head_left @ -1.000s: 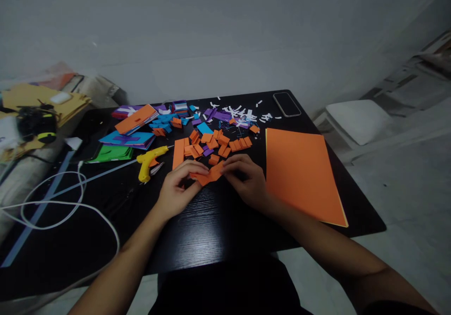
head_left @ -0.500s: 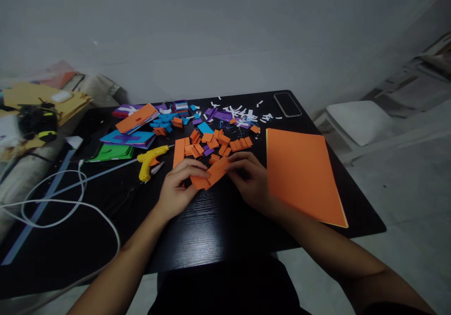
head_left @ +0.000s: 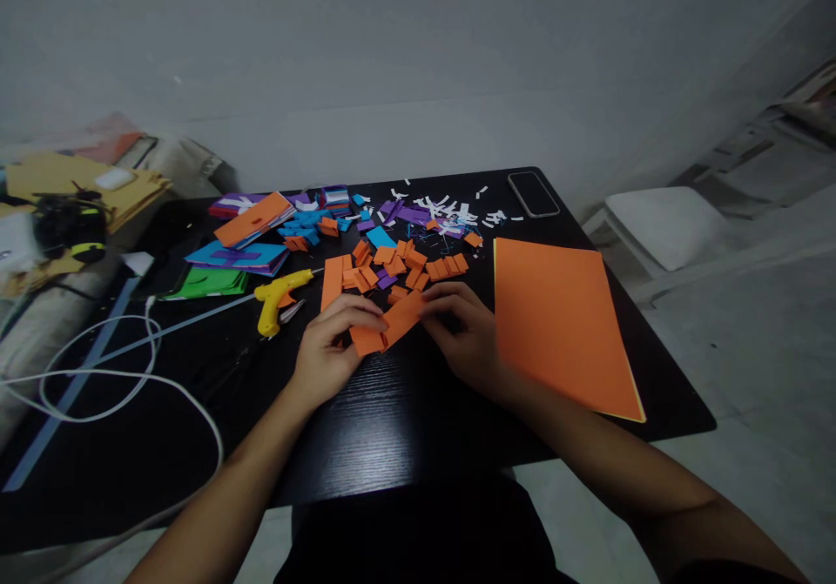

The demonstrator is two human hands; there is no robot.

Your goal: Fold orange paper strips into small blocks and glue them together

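Between my hands is a folded strip of orange paper, held a little above the black table. My left hand pinches its left end, where a crease or small flap shows under the fingertips. At the strip's upper right end, the thumb and fingers of my right hand are closed on it. Just beyond lie several small folded orange paper pieces, and a flat orange strip rests behind my left hand. Large orange sheets are stacked right of my right hand.
A yellow glue gun lies left of my left hand, with a white cable looping nearby. Folded blue paper, green paper and white scraps lie farther back. A phone sits at the far right corner.
The left end of the orange strip has shifted slightly left and down, and its crease looks a bit more open. My hands stay in nearly the same place.
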